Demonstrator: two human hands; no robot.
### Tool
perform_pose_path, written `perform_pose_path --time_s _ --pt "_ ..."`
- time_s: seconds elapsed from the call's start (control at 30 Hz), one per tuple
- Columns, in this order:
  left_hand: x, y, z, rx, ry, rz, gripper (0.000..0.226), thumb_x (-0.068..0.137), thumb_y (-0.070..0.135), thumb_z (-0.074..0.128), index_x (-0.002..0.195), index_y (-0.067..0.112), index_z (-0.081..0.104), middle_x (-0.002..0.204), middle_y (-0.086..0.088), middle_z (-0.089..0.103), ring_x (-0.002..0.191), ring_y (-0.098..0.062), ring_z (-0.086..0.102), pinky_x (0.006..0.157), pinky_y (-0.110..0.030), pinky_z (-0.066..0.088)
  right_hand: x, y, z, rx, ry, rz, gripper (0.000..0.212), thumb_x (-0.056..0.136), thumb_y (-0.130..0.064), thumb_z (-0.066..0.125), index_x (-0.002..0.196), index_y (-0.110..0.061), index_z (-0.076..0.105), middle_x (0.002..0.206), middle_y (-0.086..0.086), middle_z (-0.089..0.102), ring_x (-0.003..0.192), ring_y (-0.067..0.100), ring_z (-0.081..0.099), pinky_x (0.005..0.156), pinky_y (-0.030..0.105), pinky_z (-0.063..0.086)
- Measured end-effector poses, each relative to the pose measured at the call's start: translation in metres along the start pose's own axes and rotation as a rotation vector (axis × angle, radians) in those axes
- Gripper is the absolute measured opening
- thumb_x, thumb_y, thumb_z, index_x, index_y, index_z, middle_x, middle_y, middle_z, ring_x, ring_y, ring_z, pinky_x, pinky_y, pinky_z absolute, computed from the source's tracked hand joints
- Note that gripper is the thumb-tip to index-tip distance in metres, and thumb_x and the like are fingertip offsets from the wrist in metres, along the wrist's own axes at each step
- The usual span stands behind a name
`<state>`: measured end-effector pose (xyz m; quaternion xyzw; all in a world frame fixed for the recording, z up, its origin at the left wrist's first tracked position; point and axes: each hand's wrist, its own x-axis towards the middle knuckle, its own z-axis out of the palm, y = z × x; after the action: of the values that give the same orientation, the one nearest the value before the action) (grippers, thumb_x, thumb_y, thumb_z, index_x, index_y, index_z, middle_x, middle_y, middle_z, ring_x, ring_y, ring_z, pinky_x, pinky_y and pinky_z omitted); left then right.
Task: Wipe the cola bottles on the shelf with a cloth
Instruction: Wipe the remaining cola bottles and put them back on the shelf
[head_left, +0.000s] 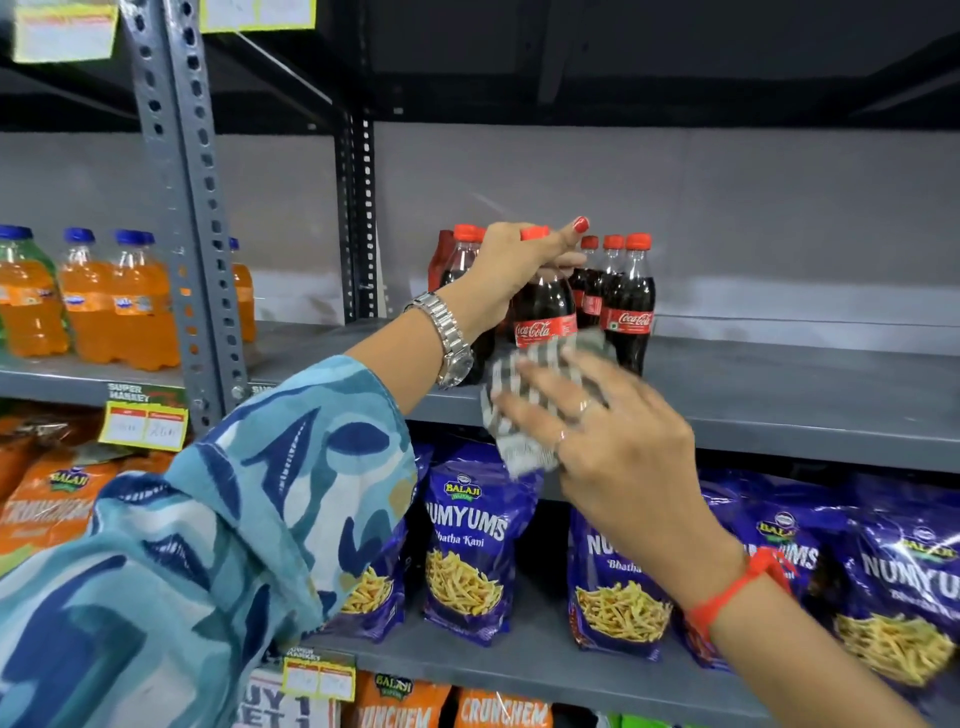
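Several cola bottles with red caps and red labels stand in a cluster on the grey metal shelf. My left hand grips the neck of the front cola bottle, just under its cap. My right hand presses a grey-and-white checked cloth against the lower part of that bottle, at the shelf's front edge. Another cola bottle stands just right of it, with more behind, partly hidden by my left hand.
Orange drink bottles with blue caps stand on the shelf to the left, past a perforated grey upright. Purple snack bags fill the shelf below, orange bags at lower left. The shelf right of the colas is bare.
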<state>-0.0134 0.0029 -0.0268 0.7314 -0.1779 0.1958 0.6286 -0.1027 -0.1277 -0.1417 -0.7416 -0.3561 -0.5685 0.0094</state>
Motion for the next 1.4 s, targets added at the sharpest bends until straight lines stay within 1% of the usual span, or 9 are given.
perform_pose_path --time_s 0.13,0.27,0.43,0.5,0.7,0.83,1.07,1.23,1.4 --pt "-0.002 0.002 -0.005 -0.147 0.003 -0.015 0.053 0.071 0.041 0.071 0.102 -0.002 0.064 0.095 -0.013 0.073 0.091 -0.021 0.07 0.1 -0.043 0.044 0.005 0.001 0.009 -0.112 -0.15 -0.046 0.037 0.085 -0.01 0.038 0.103 -0.019 0.069 0.114 0.009 0.067 0.106 0.033 0.058 0.092 0.046 0.045" --pt "0.001 0.003 -0.023 -0.242 0.061 -0.014 0.048 0.069 0.037 0.074 0.095 -0.002 0.064 0.101 -0.019 0.071 0.097 -0.029 0.068 0.094 -0.043 0.05 -0.028 -0.011 0.006 -0.02 -0.345 -0.166 0.032 0.066 -0.013 0.058 0.093 -0.026 0.071 0.098 -0.001 0.071 0.089 0.026 0.062 0.072 0.036 0.051" --pt "0.0 0.005 -0.03 -0.333 -0.013 0.034 0.026 0.083 0.028 0.064 0.099 0.007 0.065 0.098 -0.013 0.073 0.094 -0.028 0.069 0.094 -0.042 0.05 0.0 0.009 -0.022 0.264 0.028 0.182 0.046 0.072 -0.014 0.047 0.111 -0.026 0.068 0.115 -0.008 0.066 0.105 0.023 0.058 0.08 0.029 0.049" --pt "-0.001 0.006 -0.027 -0.33 -0.051 0.097 0.024 0.087 0.027 0.058 0.104 0.01 0.064 0.1 -0.013 0.072 0.096 -0.027 0.068 0.093 -0.04 0.051 0.01 0.016 -0.019 0.217 0.01 0.249 0.056 0.068 -0.007 0.042 0.116 -0.026 0.064 0.119 -0.01 0.064 0.108 0.021 0.053 0.08 0.026 0.047" --pt "0.006 0.003 -0.025 -0.278 -0.138 0.171 0.027 0.092 0.024 0.052 0.114 0.01 0.059 0.106 -0.014 0.07 0.1 -0.026 0.067 0.091 -0.033 0.052 -0.008 0.013 -0.01 0.203 -0.261 0.139 0.051 0.063 -0.022 0.034 0.101 -0.034 0.067 0.096 -0.019 0.068 0.081 0.014 0.061 0.047 0.012 0.026" --pt "0.016 -0.007 -0.02 -0.22 -0.166 0.153 0.033 0.092 0.028 0.05 0.121 0.013 0.055 0.112 -0.012 0.069 0.104 -0.025 0.066 0.095 -0.034 0.049 -0.002 0.028 -0.011 0.23 -0.208 0.238 0.061 0.059 -0.015 0.032 0.105 -0.038 0.064 0.101 -0.024 0.065 0.089 0.01 0.061 0.04 0.016 0.039" --pt "0.035 -0.019 -0.009 -0.192 -0.192 0.134 0.034 0.093 0.03 0.047 0.122 0.014 0.055 0.112 -0.011 0.069 0.104 -0.024 0.066 0.1 -0.039 0.045 0.006 0.052 -0.008 0.168 -0.092 0.299 0.063 0.055 -0.005 0.045 0.106 -0.038 0.063 0.103 -0.025 0.064 0.095 0.004 0.054 0.048 0.012 0.041" --pt "0.045 -0.022 -0.003 -0.157 -0.19 0.12 0.038 0.092 0.027 0.048 0.125 0.009 0.053 0.112 -0.012 0.069 0.1 -0.023 0.067 0.092 -0.032 0.051 0.011 0.067 0.0 0.108 -0.055 0.351 0.062 0.055 -0.007 0.049 0.108 -0.035 0.064 0.103 -0.021 0.066 0.094 0.005 0.051 0.054 0.004 0.024" --pt "0.053 -0.026 0.001 -0.136 -0.21 0.102 0.036 0.093 0.023 0.048 0.126 0.009 0.053 0.109 -0.008 0.07 0.096 -0.02 0.069 0.085 -0.026 0.054 0.011 0.08 0.007 0.061 0.014 0.372 0.061 0.057 -0.005 0.047 0.109 -0.033 0.064 0.103 -0.017 0.067 0.093 0.01 0.053 0.043 0.021 0.044"
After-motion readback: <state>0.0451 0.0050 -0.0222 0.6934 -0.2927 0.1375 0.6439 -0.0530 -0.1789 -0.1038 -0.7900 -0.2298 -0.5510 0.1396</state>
